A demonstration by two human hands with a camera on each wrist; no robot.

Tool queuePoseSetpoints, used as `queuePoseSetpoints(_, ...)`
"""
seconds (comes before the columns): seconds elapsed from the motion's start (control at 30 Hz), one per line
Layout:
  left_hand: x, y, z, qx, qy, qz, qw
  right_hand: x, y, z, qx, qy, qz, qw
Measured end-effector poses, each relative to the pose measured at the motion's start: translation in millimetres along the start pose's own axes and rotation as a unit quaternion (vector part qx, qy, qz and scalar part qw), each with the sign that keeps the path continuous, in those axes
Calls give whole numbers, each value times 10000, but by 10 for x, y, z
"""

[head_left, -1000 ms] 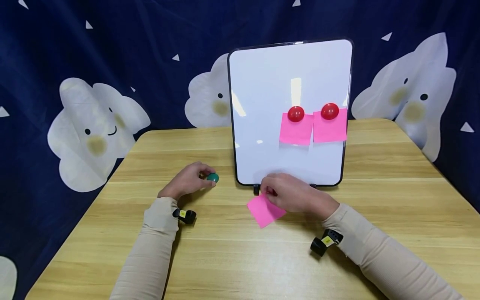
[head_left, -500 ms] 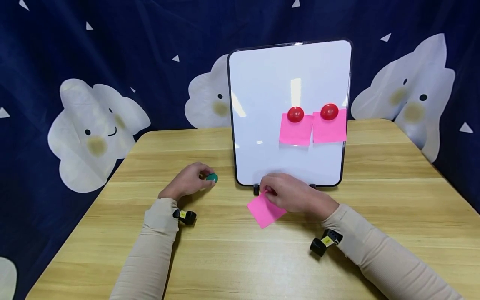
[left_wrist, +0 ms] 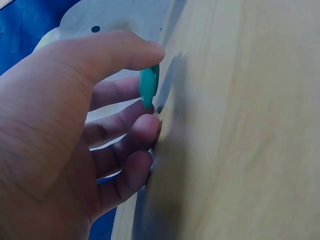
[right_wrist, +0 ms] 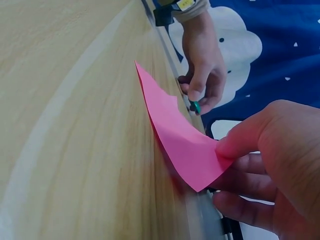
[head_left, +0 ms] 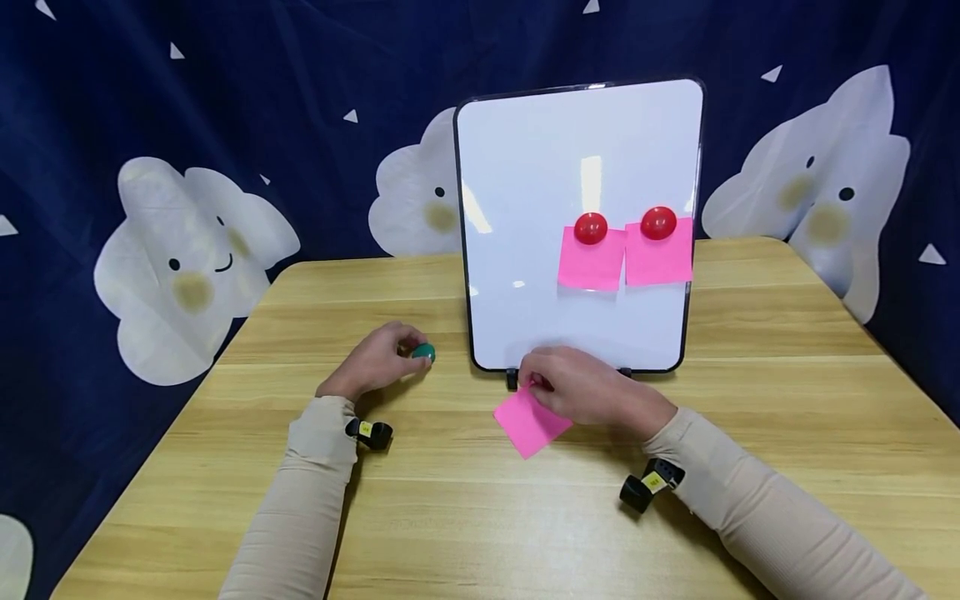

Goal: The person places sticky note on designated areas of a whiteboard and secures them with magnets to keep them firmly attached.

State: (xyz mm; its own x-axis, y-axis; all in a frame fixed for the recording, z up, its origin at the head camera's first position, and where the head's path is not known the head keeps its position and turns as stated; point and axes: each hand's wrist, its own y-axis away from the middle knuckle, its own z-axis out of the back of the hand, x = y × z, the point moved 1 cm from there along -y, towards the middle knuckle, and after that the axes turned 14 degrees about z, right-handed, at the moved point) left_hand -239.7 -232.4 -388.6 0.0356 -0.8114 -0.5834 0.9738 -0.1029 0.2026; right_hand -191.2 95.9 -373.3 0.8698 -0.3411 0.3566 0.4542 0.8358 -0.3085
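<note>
My left hand (head_left: 381, 358) pinches a round green magnet (head_left: 424, 352) between thumb and fingers, low over the table left of the whiteboard. In the left wrist view the magnet (left_wrist: 149, 86) stands edge-on under the thumb tip, the other fingers curled behind. My right hand (head_left: 577, 385) pinches a pink sticky note (head_left: 531, 423) by one corner, in front of the whiteboard's lower edge. Seen from the right wrist, the note (right_wrist: 182, 140) bends and slants down toward the tabletop, its held corner between thumb and fingers.
A whiteboard (head_left: 525, 167) stands on small black feet (head_left: 512, 379) on the wooden table (head_left: 450, 533). Two pink notes (head_left: 590, 268) hang side by side on its right half, each under a red magnet (head_left: 658, 223). Behind is a dark blue curtain (head_left: 300, 75) with clouds.
The green magnet in my left hand has shifted and tilted very slightly. My right hand and the pink note stay almost still.
</note>
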Motion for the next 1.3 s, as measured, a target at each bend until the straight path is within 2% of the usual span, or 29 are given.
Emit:
queuePoseSetpoints(0.3,-11,2,-1,-22,72,52,10000,-12,11,10,-34,53,324,9995)
queuePoseSetpoints(0.9,16,-3,-21,-46,204,91,9997,12,13,-16,18,53,73,10000)
queuePoseSetpoints(1.3,10,-10,-19,-49,190,105,9998,-2,10,-21,-152,87,146,9997)
